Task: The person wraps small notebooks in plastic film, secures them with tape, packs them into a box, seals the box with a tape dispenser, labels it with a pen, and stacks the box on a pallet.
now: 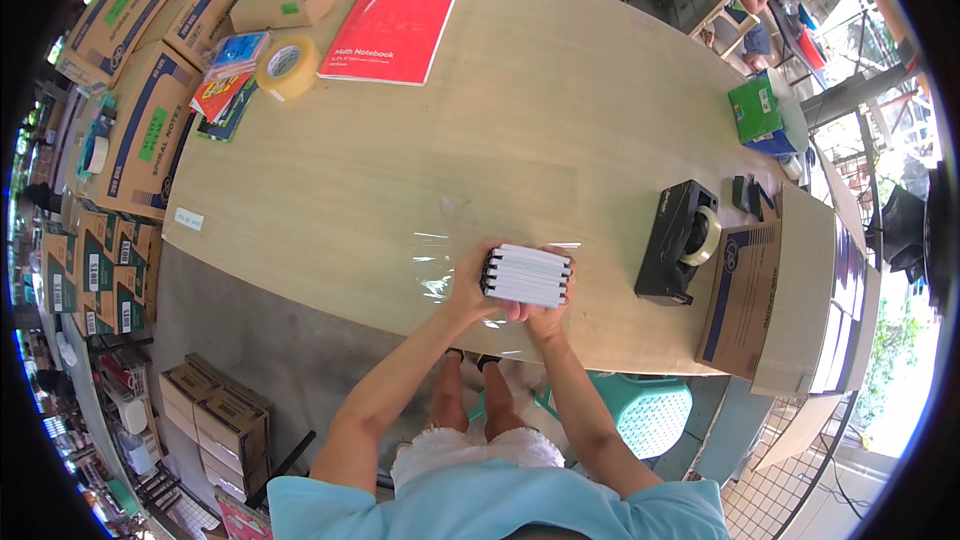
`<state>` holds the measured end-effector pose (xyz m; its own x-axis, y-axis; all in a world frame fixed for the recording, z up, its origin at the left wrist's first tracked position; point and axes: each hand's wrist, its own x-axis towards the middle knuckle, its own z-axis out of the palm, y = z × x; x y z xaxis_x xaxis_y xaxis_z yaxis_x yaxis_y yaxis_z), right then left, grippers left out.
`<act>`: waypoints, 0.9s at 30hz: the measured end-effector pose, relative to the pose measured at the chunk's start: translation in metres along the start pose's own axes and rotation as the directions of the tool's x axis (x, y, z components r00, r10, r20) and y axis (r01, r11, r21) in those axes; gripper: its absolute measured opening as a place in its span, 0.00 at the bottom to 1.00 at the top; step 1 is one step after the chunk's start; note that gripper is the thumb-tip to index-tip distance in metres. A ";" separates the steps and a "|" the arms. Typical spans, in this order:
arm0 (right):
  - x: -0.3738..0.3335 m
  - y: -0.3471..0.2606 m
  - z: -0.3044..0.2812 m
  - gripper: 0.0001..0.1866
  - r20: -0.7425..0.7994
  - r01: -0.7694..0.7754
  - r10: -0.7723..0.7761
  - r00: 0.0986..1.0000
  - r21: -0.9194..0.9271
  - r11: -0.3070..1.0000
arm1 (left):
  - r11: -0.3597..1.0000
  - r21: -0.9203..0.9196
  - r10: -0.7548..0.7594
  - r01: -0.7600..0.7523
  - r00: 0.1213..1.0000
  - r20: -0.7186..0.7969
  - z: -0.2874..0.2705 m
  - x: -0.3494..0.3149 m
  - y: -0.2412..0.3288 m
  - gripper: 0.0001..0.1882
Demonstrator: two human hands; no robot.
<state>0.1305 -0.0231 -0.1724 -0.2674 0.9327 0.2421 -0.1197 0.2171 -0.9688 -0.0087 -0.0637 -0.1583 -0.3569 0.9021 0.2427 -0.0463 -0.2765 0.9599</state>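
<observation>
Between my two hands is a stack of small spiral notepads (527,276), their white page edges facing up and dark bindings at the ends. My left hand (468,280) presses on the stack's left side, and my right hand (551,316) wraps its right and near side. Some fingers are hidden by the stack. Beneath and around it, a clear plastic sheet or bag (433,285) lies on the table, glinting in the light. The stack is near the table's front edge, in front of my body.
On the wooden table (480,130) are a red notebook (392,32), a yellowish tape roll (287,68) and a black tape dispenser (672,245). Cardboard boxes (140,130) line the left. An open carton (745,290) stands right, above a green plastic stool (645,412).
</observation>
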 end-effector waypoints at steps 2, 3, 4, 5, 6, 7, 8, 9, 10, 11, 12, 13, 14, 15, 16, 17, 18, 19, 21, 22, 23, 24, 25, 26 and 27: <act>0.004 -0.008 -0.005 0.58 0.005 -0.003 0.003 1.000 -0.083 0.997 | 0.988 0.094 -0.120 0.120 0.993 -0.005 -0.001 -0.006 0.007 0.59; 0.009 -0.024 -0.007 0.56 -0.019 -0.074 0.075 0.997 0.027 0.997 | 0.996 0.001 -0.088 0.088 0.996 0.015 0.003 -0.007 0.021 0.60; 0.012 -0.042 -0.012 0.54 -0.034 -0.145 0.151 0.988 0.133 0.980 | 0.994 -0.098 -0.055 0.058 0.998 0.032 0.004 -0.011 0.033 0.61; 0.025 -0.060 -0.020 0.54 -0.013 -0.149 0.153 0.988 0.134 0.980 | 0.994 -0.095 -0.053 0.054 0.999 0.012 -0.009 -0.020 0.035 0.61; 0.049 -0.076 -0.030 0.52 0.175 -0.227 0.216 0.961 0.050 0.973 | 0.946 0.317 -0.042 0.068 0.995 -0.087 -0.031 -0.032 0.030 0.61; 0.070 -0.089 -0.033 0.50 0.338 -0.281 0.282 0.898 -0.052 0.958 | 0.739 0.665 0.000 0.109 0.987 -0.162 -0.048 -0.040 0.030 0.63; 0.085 -0.098 -0.027 0.50 0.338 -0.277 0.281 0.898 -0.059 0.959 | 0.744 0.660 0.003 0.108 0.986 -0.165 -0.064 -0.041 0.038 0.63; 0.098 -0.105 -0.019 0.48 0.446 -0.253 0.342 0.827 -0.249 0.935 | 0.605 0.779 -0.091 0.166 0.986 -0.139 -0.083 -0.042 0.050 0.64; 0.109 -0.109 -0.008 0.45 0.534 -0.188 0.414 0.737 -0.426 0.885 | 0.444 0.872 -0.184 0.207 0.973 -0.137 -0.095 -0.042 0.058 0.66; 0.117 -0.107 0.003 0.45 0.548 -0.178 0.411 0.729 -0.428 0.886 | 0.444 0.869 -0.178 0.219 0.972 -0.153 -0.102 -0.042 0.060 0.66; 0.124 -0.101 0.015 0.45 0.589 -0.119 0.485 0.647 -0.550 0.826 | 0.443 0.881 -0.188 0.164 0.978 -0.088 -0.109 -0.041 0.060 0.68; 0.129 -0.094 0.026 0.44 0.601 -0.049 0.566 0.565 -0.660 0.749 | 0.446 0.889 -0.203 0.106 0.979 -0.015 -0.114 -0.040 0.061 0.69; 0.135 -0.089 0.035 0.44 0.589 -0.021 0.605 0.536 -0.707 0.707 | 0.449 0.887 -0.197 0.112 0.980 -0.024 -0.119 -0.039 0.062 0.69; 0.138 -0.085 0.043 0.44 0.593 -0.010 0.609 0.526 -0.712 0.702 | 0.454 0.885 -0.207 0.105 0.978 -0.010 -0.120 -0.039 0.061 0.69; 0.141 -0.082 0.050 0.42 0.581 0.010 0.640 0.503 -0.745 0.668 | 0.460 0.883 -0.217 0.098 0.976 0.005 -0.122 -0.040 0.061 0.69; 0.143 -0.080 0.056 0.41 0.565 0.031 0.670 0.481 -0.775 0.631 | 0.467 0.877 -0.217 0.108 0.976 -0.005 -0.124 -0.041 0.061 0.69; 0.143 -0.080 0.061 0.41 0.566 0.040 0.675 0.473 -0.780 0.625 | 0.465 0.880 -0.205 0.092 0.979 0.006 -0.126 -0.042 0.060 0.69; 0.144 -0.079 0.066 0.40 0.557 0.046 0.692 0.459 -0.793 0.608 | 0.463 0.883 -0.194 0.075 0.981 0.019 -0.128 -0.044 0.059 0.69; 0.146 -0.076 0.072 0.40 0.547 0.058 0.712 0.441 -0.809 0.585 | 0.465 0.883 -0.193 0.070 0.981 0.024 -0.129 -0.045 0.058 0.69; 0.147 -0.073 0.074 0.43 0.539 0.056 0.720 0.436 -0.815 0.577 | 0.459 0.887 -0.192 0.055 0.981 0.039 -0.130 -0.045 0.058 0.70; 0.148 -0.071 0.075 0.45 0.531 0.053 0.729 0.432 -0.822 0.568 | 0.465 0.883 -0.191 0.061 0.981 0.033 -0.130 -0.045 0.058 0.70; 0.149 -0.070 0.078 0.45 0.531 0.056 0.731 0.429 -0.823 0.566 | 0.464 0.885 -0.188 0.048 0.981 0.045 -0.132 -0.044 0.058 0.69; 0.150 -0.069 0.080 0.44 0.533 0.063 0.739 0.412 -0.826 0.561 | 0.464 0.885 -0.184 0.034 0.981 0.059 -0.134 -0.043 0.057 0.69; 0.151 -0.069 0.081 0.44 0.534 0.070 0.746 0.397 -0.828 0.556 | 0.466 0.884 -0.184 0.037 0.981 0.056 -0.134 -0.042 0.057 0.69; 0.151 -0.068 0.082 0.44 0.536 0.071 0.747 0.393 -0.828 0.556 | 0.459 0.888 -0.195 0.039 0.979 0.057 -0.134 -0.043 0.058 0.69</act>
<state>0.0196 0.0792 -0.0656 -0.7069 0.3748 -0.5999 0.7060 0.4259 -0.5658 -0.1213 -0.1627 -0.1317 -0.2868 0.9562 0.0585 0.7931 0.2028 0.5744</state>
